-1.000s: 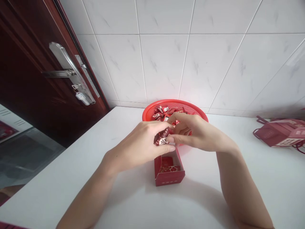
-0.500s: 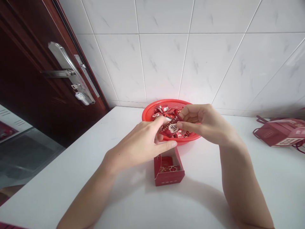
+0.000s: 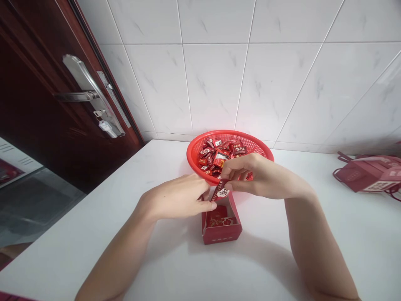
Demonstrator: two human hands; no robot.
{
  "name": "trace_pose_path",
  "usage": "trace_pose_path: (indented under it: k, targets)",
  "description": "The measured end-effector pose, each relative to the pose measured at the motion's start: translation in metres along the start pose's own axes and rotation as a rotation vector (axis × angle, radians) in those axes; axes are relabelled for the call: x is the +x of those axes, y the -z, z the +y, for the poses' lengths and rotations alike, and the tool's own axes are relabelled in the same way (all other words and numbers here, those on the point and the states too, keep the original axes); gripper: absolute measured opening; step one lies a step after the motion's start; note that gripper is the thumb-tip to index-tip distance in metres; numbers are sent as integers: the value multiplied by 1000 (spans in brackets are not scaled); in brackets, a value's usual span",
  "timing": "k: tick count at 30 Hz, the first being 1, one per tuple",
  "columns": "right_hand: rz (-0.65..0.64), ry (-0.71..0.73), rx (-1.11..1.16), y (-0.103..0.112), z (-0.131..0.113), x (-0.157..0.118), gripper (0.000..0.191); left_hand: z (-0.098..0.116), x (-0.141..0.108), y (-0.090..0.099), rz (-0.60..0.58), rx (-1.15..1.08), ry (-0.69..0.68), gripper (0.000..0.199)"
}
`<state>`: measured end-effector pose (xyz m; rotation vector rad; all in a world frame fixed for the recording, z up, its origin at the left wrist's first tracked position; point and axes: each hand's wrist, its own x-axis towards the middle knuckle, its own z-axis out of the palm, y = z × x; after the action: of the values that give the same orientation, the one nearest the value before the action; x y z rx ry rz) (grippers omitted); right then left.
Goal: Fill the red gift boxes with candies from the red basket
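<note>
My right hand (image 3: 255, 175) pinches a dark red candy packet (image 3: 221, 192) lettered "SWEET SUGAR" and holds it tilted over the back of a small open red paper box (image 3: 222, 234). Beside it, my left hand (image 3: 180, 196) is closed at the box's left flap, its thumb across the opening; the finger ends are partly hidden. Inside the box lie a red packet (image 3: 216, 213) and a smaller flower-patterned piece (image 3: 228, 221). Just behind stands a red plastic basket (image 3: 263, 152) with several wrapped candies (image 3: 222, 156) in it.
The white table (image 3: 150, 167) meets a tiled wall (image 3: 213, 83) at the back. Far right lie dark red gift boxes (image 3: 366, 173) with cords. To the left stands a brown door (image 3: 37, 83) with a metal handle (image 3: 78, 97) and hanging keys (image 3: 106, 127).
The candy packet in my right hand has come down from above the basket to the box. My left hand has lowered to the box's left side, and the basket's candies show more.
</note>
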<state>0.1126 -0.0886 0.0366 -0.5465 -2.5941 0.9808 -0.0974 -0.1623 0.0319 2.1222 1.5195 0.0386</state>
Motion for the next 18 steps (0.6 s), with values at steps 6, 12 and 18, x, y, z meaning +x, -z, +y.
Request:
trace_pose_path:
  k: [6,12,18]
  targets:
    - [-142,102,30,-3,7,3,12,-4,-1,2,-54,-12,2,15]
    - [-263,87,49,-2,15,4,14,-6,-2,4,-96,-8,0,11]
    - [-343,-97,-197,-7,8,6,15,-4,-2,5,-121,58,-43,19]
